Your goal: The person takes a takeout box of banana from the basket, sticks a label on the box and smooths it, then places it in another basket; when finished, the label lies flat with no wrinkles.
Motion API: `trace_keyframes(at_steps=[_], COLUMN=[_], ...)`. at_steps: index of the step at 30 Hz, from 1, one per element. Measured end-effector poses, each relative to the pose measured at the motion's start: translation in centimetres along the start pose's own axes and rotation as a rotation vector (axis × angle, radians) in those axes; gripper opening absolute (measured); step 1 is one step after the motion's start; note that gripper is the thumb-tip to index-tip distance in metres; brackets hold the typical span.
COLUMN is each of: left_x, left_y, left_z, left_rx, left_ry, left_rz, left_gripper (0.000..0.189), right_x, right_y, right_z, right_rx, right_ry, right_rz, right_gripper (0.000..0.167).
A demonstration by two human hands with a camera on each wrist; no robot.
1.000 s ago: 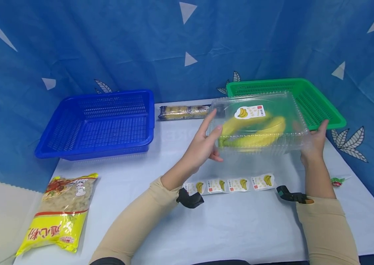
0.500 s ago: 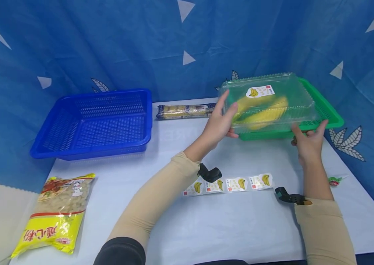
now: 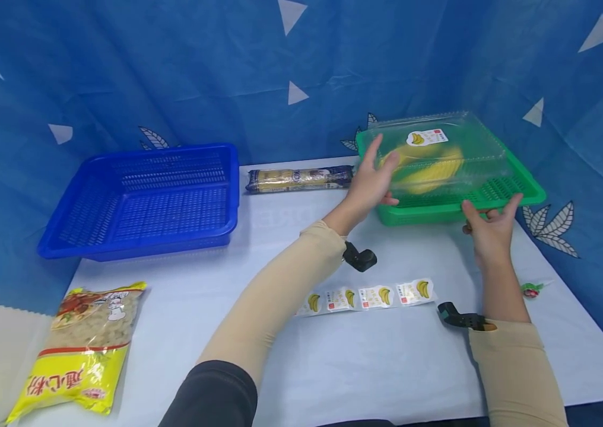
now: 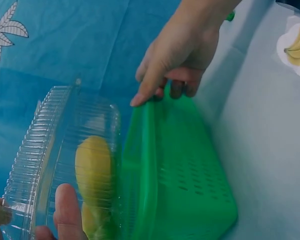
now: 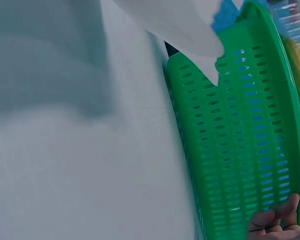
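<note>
My left hand [image 3: 368, 184] grips the left end of a clear plastic clamshell box [image 3: 469, 133], thumb and fingers on either side. Yellow bananas [image 3: 435, 173] show through it, and a banana sticker [image 3: 427, 137] is on the lid. The box sits tilted within the rim of a green basket [image 3: 419, 214]; whether it touches the bottom is hidden. My right hand [image 3: 494, 231] holds the basket's near rim, thumb on top and fingers beneath. In the left wrist view, the right thumb [image 4: 150, 87] lies on that rim. Fingertips [image 5: 287, 205] press the perforated basket side in the right wrist view.
A blue basket [image 3: 146, 237] stands at the back left. Between the baskets lies a long noodle packet [image 3: 301, 179]. A yellow pasta bag [image 3: 77, 350] is at the front left, a banana sticker strip [image 3: 378, 296] mid-table, and a lollipop [image 3: 532, 289] at right.
The box has moved back and to the right, then down into the green basket, in my left hand. My right hand has left the box and taken the basket rim.
</note>
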State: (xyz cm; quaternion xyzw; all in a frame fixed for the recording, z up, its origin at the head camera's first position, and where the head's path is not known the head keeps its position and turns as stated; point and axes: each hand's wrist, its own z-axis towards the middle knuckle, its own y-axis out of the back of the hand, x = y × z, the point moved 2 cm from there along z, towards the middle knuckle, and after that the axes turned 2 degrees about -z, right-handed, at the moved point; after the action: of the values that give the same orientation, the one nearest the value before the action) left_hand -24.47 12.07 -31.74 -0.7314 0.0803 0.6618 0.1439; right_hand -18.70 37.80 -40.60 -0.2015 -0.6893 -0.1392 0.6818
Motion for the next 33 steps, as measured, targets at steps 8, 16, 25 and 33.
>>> trace_keyframes(at_steps=[8,16,25,33], left_x=[0.3,0.7,1.3,2.0], left_y=[-1.6,-2.7,-4.2,-4.7], left_z=[2.3,3.6,4.6,5.7], left_rx=[-0.036,-0.049,-0.031,0.01], left_ry=[0.04,0.097,0.164,0.201], left_rz=[0.05,0.132,0.3,0.357], left_gripper=[0.058,0.059,0.06,0.06], right_x=[0.0,-0.1,0.1,0.1], right_y=[-0.3,-0.6,-0.3,-0.2], right_z=[0.0,0.1,-0.1,0.0], right_rx=[0.002,0.001,0.008,0.025], right_ry=[-0.011,-0.026,-0.004,-0.009], right_rz=[-0.01,-0.015,0.0,0.02], right_gripper=[0.117,0.119,0.118,0.117])
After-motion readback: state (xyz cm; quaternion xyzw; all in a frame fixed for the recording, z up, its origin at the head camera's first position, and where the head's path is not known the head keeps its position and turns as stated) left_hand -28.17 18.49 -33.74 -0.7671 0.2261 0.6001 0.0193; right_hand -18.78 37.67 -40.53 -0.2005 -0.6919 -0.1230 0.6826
